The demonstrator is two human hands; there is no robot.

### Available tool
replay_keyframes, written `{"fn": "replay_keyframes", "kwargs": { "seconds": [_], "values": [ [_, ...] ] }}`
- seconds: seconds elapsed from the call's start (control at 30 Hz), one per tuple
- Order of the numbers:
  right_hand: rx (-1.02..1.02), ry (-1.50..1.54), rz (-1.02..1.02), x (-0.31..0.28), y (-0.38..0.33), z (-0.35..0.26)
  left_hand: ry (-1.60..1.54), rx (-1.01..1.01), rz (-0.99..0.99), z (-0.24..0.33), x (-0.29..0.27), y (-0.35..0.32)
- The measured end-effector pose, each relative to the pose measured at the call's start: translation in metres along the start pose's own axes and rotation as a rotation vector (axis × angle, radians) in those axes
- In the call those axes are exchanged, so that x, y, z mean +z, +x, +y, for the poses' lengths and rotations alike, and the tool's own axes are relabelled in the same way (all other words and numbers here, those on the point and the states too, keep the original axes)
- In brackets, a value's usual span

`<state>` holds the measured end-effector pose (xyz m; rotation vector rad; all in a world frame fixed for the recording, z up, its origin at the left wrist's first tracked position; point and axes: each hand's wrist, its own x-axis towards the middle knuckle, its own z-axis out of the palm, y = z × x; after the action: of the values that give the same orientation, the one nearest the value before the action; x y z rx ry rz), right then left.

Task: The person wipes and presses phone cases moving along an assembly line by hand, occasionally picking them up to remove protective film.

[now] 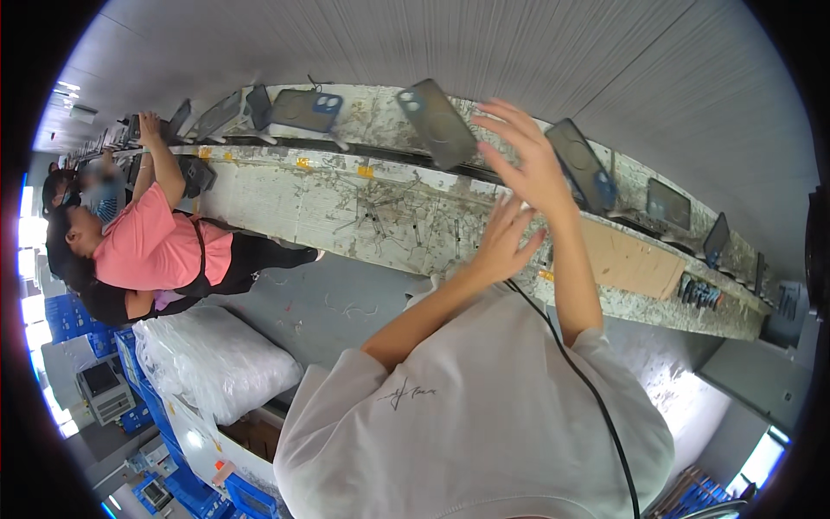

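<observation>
My right hand (529, 164) reaches over the bench with its fingers stretched out and apart. Just left of its fingertips, a dark translucent phone case (437, 124) with a ring on its back stands tilted above the slot; I cannot tell whether the thumb touches it. Below and nearer to me, my left hand (503, 242) is open, fingers spread, over the bench's front strip. Right of my right hand leans another dark phone case (581, 164) with a blue camera frame. Neither hand visibly holds anything.
More phone cases line the slot, including a blue-framed case (307, 110) and a case (668, 203) farther right. Thin wire pieces (389, 216) lie on the stained bench (285, 195). Left, a person in pink (169, 246) works at the line near a plastic-wrapped bundle (216, 350).
</observation>
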<state>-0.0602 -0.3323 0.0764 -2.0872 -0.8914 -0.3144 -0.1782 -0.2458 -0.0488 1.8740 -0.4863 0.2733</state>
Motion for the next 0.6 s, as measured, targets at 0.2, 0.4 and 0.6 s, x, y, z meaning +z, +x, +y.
{"fn": "replay_keyframes", "kwargs": {
  "seconds": [0.2,0.4,0.6],
  "values": [
    [0.158,-0.516,-0.148,0.047,0.003,0.059,0.037,-0.09,0.163,-0.014,-0.081,-0.027],
    [0.337,-0.605,-0.138,-0.006,-0.058,0.084,0.532,-0.091,0.563,-0.042,-0.16,0.064],
    [0.511,-0.5,0.011,-0.081,-0.108,0.102,0.747,-0.251,0.208,-0.058,-0.105,0.107]
  ]
}}
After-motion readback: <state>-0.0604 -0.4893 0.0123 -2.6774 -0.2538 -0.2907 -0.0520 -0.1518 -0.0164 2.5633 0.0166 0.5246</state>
